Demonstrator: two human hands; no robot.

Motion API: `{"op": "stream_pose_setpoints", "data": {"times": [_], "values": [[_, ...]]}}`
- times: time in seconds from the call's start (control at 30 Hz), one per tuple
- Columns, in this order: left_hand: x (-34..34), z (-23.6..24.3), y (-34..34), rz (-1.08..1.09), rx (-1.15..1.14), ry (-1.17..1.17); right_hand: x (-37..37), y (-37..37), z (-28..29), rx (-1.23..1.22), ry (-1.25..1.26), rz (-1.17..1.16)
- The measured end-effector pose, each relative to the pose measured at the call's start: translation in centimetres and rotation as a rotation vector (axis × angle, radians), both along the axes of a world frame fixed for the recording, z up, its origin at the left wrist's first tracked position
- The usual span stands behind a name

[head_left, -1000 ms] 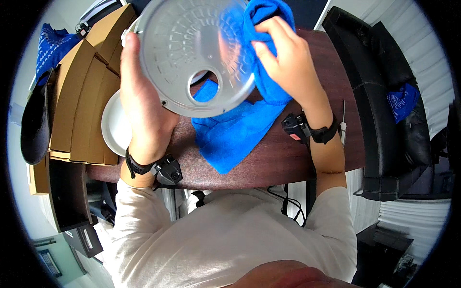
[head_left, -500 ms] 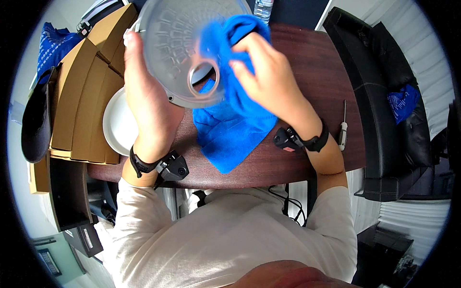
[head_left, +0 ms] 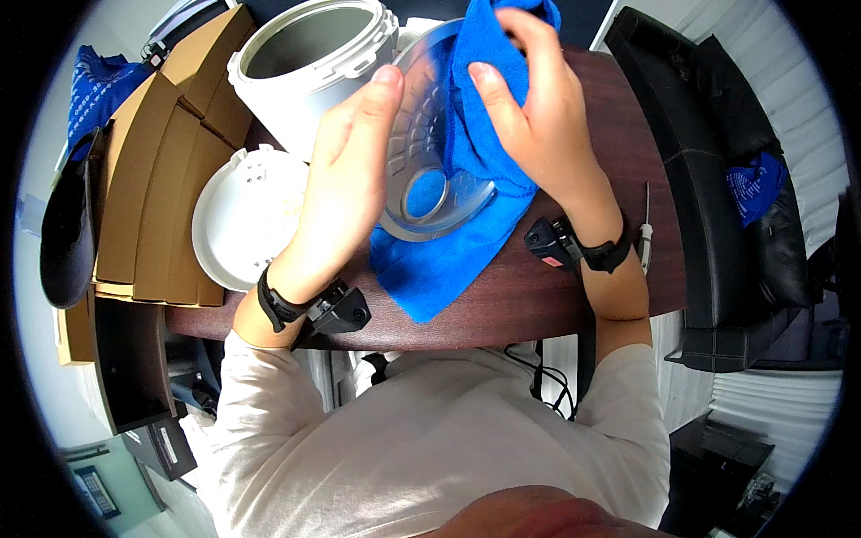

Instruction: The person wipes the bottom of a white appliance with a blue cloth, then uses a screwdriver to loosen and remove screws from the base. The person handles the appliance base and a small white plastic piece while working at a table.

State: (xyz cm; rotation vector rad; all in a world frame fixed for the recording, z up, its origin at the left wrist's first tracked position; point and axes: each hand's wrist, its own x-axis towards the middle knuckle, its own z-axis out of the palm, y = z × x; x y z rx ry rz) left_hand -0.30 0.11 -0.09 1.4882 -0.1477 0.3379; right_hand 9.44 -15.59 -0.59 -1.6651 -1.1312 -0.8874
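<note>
A clear round plastic cover [head_left: 414, 143], with ribbed patterns and a round hole near its lower edge, is tilted in front of me. My left hand [head_left: 345, 166] grips its left edge, thumb along the near side and the other fingers mostly hidden. With my right hand [head_left: 547, 117] I hold a bunched blue cloth [head_left: 489, 134] against the cover's right side. Blue cloth [head_left: 430, 278] also lies on the table below the cover; whether it is the same piece I cannot tell.
A white cylindrical tub [head_left: 300, 103] stands open at the back left, beside a white round lid [head_left: 242, 220]. Cardboard boxes [head_left: 161, 188] line the table's left side. A screwdriver [head_left: 646, 247] lies near the right edge of the brown table [head_left: 592, 296]; a black sofa [head_left: 717, 206] is beyond.
The clear cover has moved right and turned more edge-on, uncovering the white tub. Both hands have moved right with it, the cloth still in my right hand.
</note>
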Motion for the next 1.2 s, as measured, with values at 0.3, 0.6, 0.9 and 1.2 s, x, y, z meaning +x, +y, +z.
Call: {"op": "stream_pose_setpoints", "data": {"times": [0.3, 0.6, 0.9, 1.2], "values": [[-0.3, -0.2, 0.0, 0.049, 0.141, 0.014, -1.2, 0.4, 0.2, -0.064, 0.016, 0.106], [-1.0, 0.8, -1.7, 0.196, -0.006, -0.001, -4.6, 0.6, 0.7, -0.304, 0.101, 0.32], [-0.9, 1.8, 3.5, 0.291, -0.164, -0.169, -3.9, -2.2, 2.7, -0.444, 0.093, 0.251], [-1.8, 2.6, 8.0, 0.847, 0.559, -0.525, 0.0, -0.9, -2.2, -0.115, 0.337, -0.002]]}}
